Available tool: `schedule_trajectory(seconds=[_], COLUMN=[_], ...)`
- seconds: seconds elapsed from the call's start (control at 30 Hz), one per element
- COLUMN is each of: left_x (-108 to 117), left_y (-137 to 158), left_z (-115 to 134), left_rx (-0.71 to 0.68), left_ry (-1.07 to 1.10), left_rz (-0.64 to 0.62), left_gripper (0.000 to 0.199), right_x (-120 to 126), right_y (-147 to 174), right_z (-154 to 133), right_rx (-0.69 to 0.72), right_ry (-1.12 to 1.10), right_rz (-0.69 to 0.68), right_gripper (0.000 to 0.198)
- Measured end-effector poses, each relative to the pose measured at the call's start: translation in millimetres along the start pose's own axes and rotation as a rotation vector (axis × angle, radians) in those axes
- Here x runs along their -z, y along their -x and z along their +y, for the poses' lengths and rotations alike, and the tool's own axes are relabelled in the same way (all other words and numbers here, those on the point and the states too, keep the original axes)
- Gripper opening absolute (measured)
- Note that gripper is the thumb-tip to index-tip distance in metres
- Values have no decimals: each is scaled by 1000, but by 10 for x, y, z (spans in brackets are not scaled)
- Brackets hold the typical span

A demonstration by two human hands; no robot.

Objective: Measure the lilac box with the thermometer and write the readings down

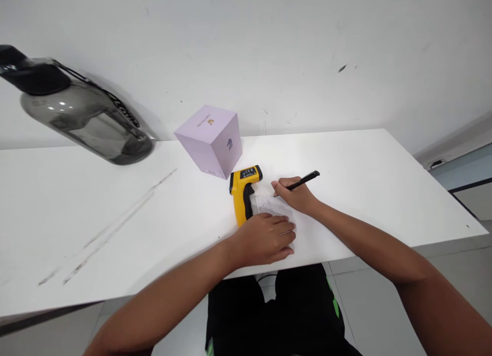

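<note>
My right hand (295,193) grips a black pen (305,180), its tip down at the upper edge of a small sheet of paper (269,204) that bears handwriting. Lying flat over the lower part of that sheet is my left hand (269,238), fingers stretched out toward the right. A yellow and black infrared thermometer gun (241,194) lies just left of the paper, the bottom of its handle partly hidden by my left hand. Behind the thermometer stands a pale purple box (211,138) with small printed marks.
A grey see-through water bottle (88,112) with a black lid and strap stands at the back left. The white table (353,161) meets the wall behind and carries dark streaks on its left part. Its front edge runs just before my body.
</note>
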State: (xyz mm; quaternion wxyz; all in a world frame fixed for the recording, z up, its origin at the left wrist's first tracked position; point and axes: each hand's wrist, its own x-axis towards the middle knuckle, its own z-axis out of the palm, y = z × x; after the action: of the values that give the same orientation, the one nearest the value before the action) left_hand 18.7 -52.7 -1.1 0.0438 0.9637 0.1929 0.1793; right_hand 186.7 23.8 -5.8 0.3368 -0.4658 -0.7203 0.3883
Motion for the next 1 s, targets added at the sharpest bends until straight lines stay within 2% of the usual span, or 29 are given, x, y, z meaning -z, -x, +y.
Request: schedule_trajectory(seconds=[0.13, 0.23, 0.33, 0.4, 0.43, 0.5, 0.53, 0.6, 0.7, 0.77, 0.87, 1.0], left_x=[33, 96, 189, 266, 311, 410, 463, 563, 658, 674, 664, 682], left_y=[-27, -34, -17, -2, 4, 10, 10, 4, -12, -20, -10, 60], left_z=[10, -10, -106, -206, -258, -344, -372, -392, -352, -315, -298, -342], left_rx=[-19, 26, 192, 427, 581, 889, 1009, 1157, 1245, 1262, 1251, 1211], left_ry=[-9, -41, -121, -174, -185, -167, -142, -107, -108, -121, -143, -85], left_rz=[41, 173, 333, 353, 321, 179, 93, -56, -186, -234, -264, -277], left_gripper=[31, 26, 25, 34, 38, 41, 42, 45, 56, 66, 82, 93], right_x=[52, 76, 84, 102, 119, 174, 208, 285, 390, 439, 471, 454], right_y=[-66, -128, -137, -106, -86, -58, -56, -80, -160, -207, -235, -228], right_z=[39, 89, 96, 78, 69, 72, 87, 149, 287, 372, 443, 443], right_rx=[-150, -223, -215, -163, -127, -55, -21, 53, 117, 57, -57, -67], right_ry=[-188, -430, -564, -499, -422, -216, -109, 85, 321, 441, 552, 633], right_rz=[83, 91, 77, 131, 174, 263, 301, 353, 390, 399, 424, 443], right_gripper=[42, 47, 54, 57, 57, 55, 53, 45, 31, 35, 43, 39])
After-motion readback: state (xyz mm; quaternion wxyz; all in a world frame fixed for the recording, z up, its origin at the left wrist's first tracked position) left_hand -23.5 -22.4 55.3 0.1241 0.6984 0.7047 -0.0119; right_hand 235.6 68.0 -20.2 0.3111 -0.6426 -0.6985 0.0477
